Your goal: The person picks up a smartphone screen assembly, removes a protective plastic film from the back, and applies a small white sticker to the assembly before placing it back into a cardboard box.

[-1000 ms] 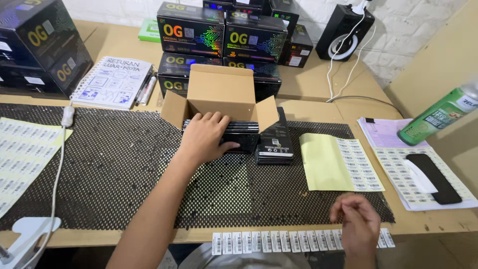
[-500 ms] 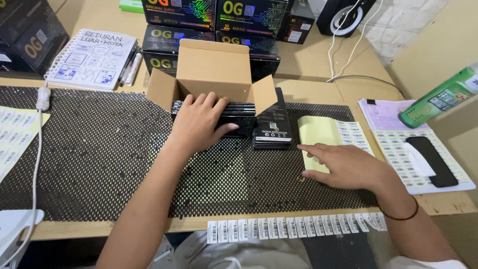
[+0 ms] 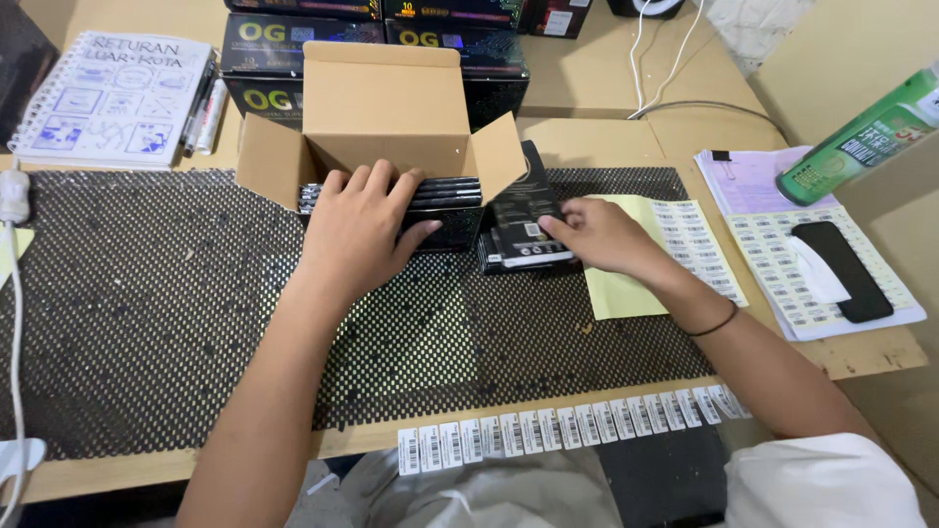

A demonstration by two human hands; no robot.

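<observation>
Head view, counts: One open cardboard box (image 3: 383, 103) stood on a black mesh mat (image 3: 147, 313), with a row of slim black packs (image 3: 445, 196) packed inside it; their number could not be told. One small stack of black packs (image 3: 523, 230) lay just right of the box. One spiral notebook (image 3: 112, 98), one green bottle (image 3: 861, 137), one dark phone (image 3: 846, 269) and one strip of barcode labels (image 3: 567, 430) sat on the tabletop (image 3: 606, 88).
Left hand: The left hand (image 3: 362, 230) lay palm down on the packed row, fingers (image 3: 391, 186) spread and flat, gripping nothing.
Right hand: The right hand (image 3: 602, 235) reached in from the right, fingers (image 3: 558, 227) loosely curled, their tips touching the stack's right edge; whether they gripped it could not be told.
Materials: Plain brown corrugated flaps, glossy black cartons, a perforated rubbery mat, and a pale yellow label sheet (image 3: 626, 284) under the right wrist.
</observation>
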